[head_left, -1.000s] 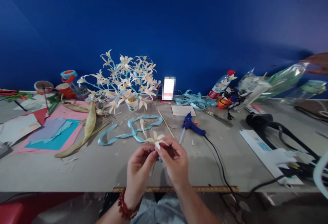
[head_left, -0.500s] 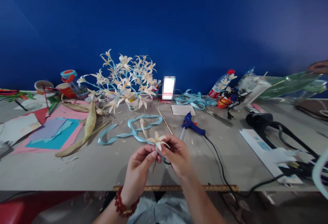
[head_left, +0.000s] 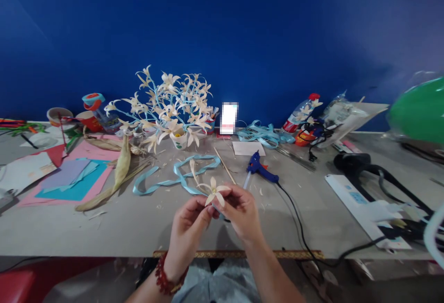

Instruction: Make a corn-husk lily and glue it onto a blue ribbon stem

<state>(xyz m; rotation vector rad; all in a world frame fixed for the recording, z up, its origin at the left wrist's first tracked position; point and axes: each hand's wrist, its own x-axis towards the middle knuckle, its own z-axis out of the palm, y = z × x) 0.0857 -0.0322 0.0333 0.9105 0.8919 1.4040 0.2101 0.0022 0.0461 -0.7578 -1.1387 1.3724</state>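
A cream-coloured artificial flower (head_left: pixel 214 193) with pointed petals faces up between my two hands, above the front of the table. My left hand (head_left: pixel 190 219) pinches its base from the left, fingers closed. On the other side my right hand (head_left: pixel 242 208) also grips it, thumb and fingers pressed together just under the petals. Part of a light blue ribbon (head_left: pixel 187 183) runs across the table up to my hands, and a bit of blue shows below the flower. The stem is mostly hidden by my fingers. Just beyond lies a pale bud-like piece (head_left: pixel 193 169) on a thin stalk.
A blue glue gun (head_left: pixel 260 169) lies right of my hands, its black cord trailing to a power strip (head_left: pixel 364 210). Behind stands a cup (head_left: pixel 179 140) of similar flowers (head_left: pixel 169 108). Corn husks (head_left: pixel 123 164) and coloured paper (head_left: pixel 76 178) lie left. A bottle (head_left: pixel 298 113) leans back right.
The flower has tipped so its face turns more toward me. Both hands keep their hold. At the far right, another person's hand has left view and a green plastic item now bulges in.
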